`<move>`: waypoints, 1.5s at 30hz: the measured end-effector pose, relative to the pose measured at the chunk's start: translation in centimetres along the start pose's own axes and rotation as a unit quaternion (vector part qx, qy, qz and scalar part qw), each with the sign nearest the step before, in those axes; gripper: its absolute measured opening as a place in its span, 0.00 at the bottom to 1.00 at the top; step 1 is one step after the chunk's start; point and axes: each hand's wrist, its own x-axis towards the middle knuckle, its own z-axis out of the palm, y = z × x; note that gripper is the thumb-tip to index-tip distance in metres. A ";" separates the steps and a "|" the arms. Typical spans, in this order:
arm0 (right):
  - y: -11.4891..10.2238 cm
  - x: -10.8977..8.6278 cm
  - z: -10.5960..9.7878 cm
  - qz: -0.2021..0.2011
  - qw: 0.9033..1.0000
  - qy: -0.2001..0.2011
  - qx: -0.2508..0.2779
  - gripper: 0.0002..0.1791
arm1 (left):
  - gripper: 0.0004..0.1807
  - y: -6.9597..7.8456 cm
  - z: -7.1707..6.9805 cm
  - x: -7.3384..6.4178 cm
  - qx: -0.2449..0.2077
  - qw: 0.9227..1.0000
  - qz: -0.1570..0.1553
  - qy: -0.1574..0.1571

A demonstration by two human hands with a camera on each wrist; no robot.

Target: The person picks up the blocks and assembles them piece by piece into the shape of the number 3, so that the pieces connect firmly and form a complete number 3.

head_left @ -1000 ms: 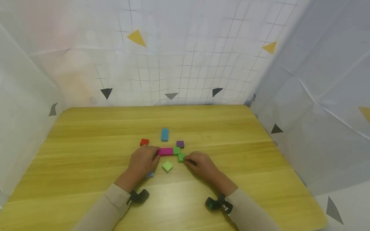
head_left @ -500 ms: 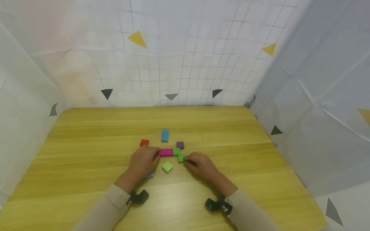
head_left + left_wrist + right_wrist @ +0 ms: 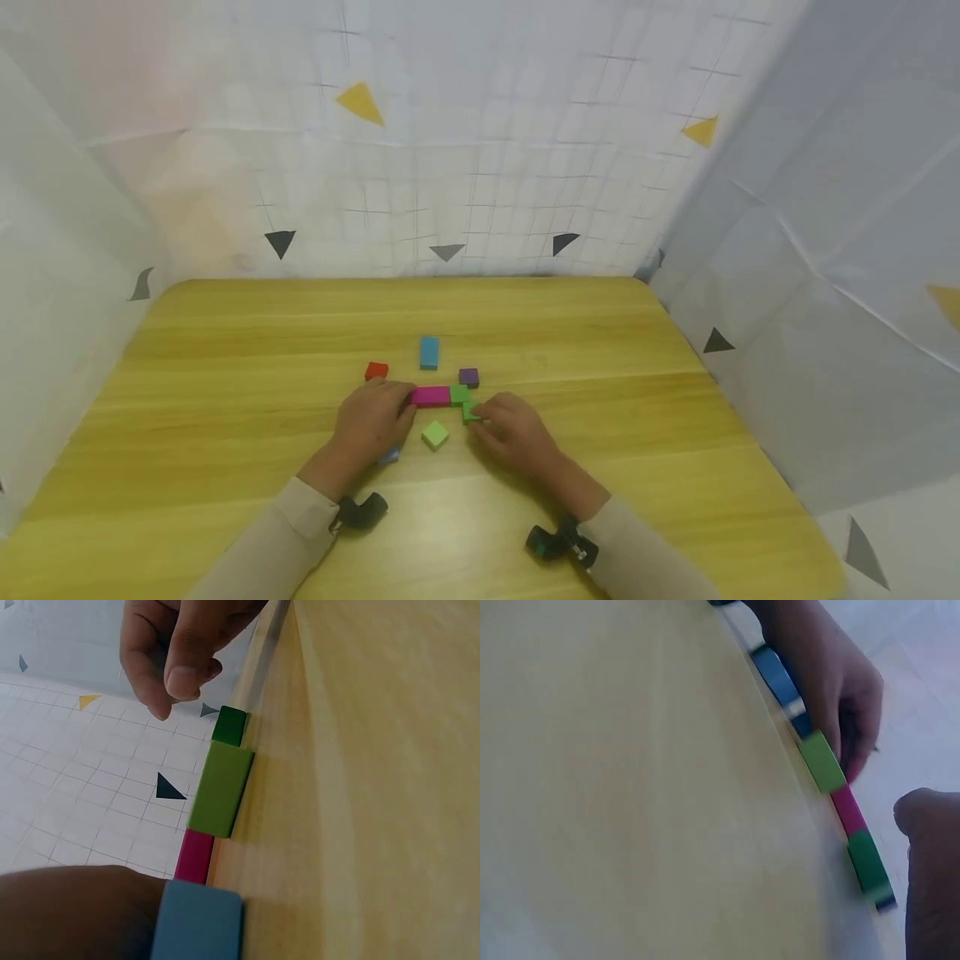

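My left hand [image 3: 372, 423] grips the left end of a magenta block [image 3: 431, 397], which partly hides under the fingers. Against that block's right end sits a green block [image 3: 459, 395]. A second green block [image 3: 468, 412] lies just in front of it, offset to the right, corner to corner. My right hand [image 3: 517, 433] is over this second block, overlapping its right side in the head view. In the left wrist view the right fingers [image 3: 184, 679] hang above the dark green block [image 3: 229, 726] with a gap, holding nothing.
A light green block [image 3: 435, 435] lies turned like a diamond between the hands. Farther back are a red block [image 3: 377, 370], a blue block [image 3: 429, 353] and a purple block [image 3: 468, 377]. A bluish piece [image 3: 388, 456] shows partly beneath the left wrist.
My right hand has let go of the second green block and shifted slightly left, its fingers now above it. The left hand and the blocks stay where they were.
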 end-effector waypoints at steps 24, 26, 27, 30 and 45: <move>-3.9 0.7 1.4 -0.110 0.992 -0.064 0.021 0.09 | 0.13 -0.2 0.1 0.2 0.005 1.000 0.010 0.014; -3.8 0.7 1.3 -0.103 0.991 -0.080 0.012 0.08 | 0.13 -0.2 0.0 0.3 0.007 1.000 0.011 0.017; -3.8 0.7 1.3 -0.103 0.991 -0.084 0.009 0.08 | 0.13 -0.2 0.0 0.3 0.005 1.000 0.011 0.017; -3.8 0.8 1.3 -0.101 0.991 -0.084 0.011 0.08 | 0.14 -0.2 -0.1 0.3 0.006 1.000 0.006 0.013; -3.8 0.4 1.6 -0.088 0.993 -0.072 0.009 0.06 | 0.14 -0.2 0.0 0.1 0.004 1.000 0.013 0.020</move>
